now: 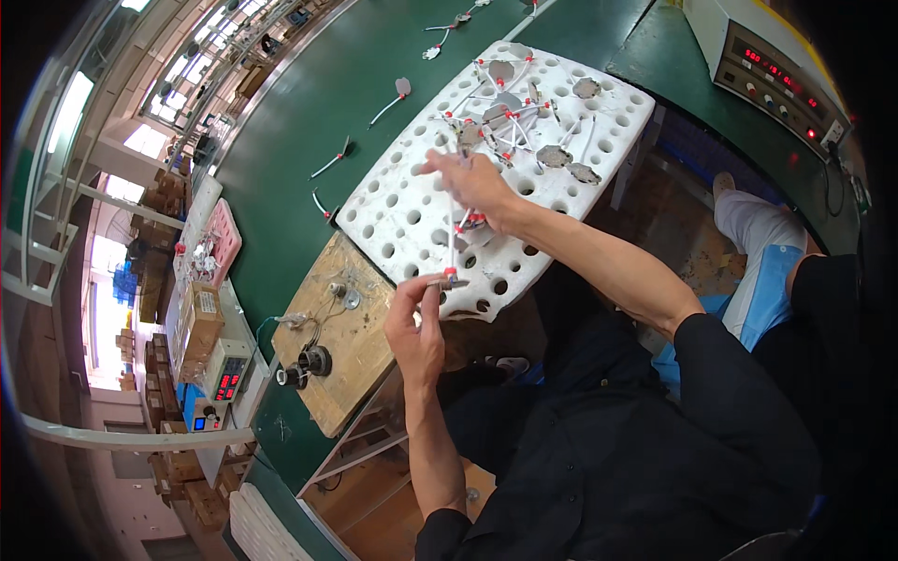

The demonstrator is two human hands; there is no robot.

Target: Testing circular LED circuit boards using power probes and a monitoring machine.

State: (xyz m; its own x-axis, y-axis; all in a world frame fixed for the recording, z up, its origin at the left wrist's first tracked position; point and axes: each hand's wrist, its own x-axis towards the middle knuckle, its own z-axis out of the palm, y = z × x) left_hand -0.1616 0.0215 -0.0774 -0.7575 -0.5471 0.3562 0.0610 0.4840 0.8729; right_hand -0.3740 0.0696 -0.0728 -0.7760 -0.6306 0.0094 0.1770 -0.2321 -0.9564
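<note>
My left hand [418, 332] pinches a small round grey disc [453, 283] at the near left end of a white foam block full of holes [379, 206]. From the disc's red end piece [450, 273], a white wire [451, 245] runs up toward my right hand [477, 192]. That hand hovers over the middle of the block, its fingers smeared by motion. Whether they grip the wire, I cannot tell. Beneath my right wrist lies another piece with red ends [472, 222], partly hidden. Several similar grey discs with white wires lie tangled in a pile [505, 107] on the block's far part.
More wired discs [402, 87] lie in a row on the green table [281, 140]. A wooden board [327, 374] with black round fittings [316, 360] adjoins the block. A power unit with red digits [772, 84] stands far right. Another person's leg [758, 224] shows at right.
</note>
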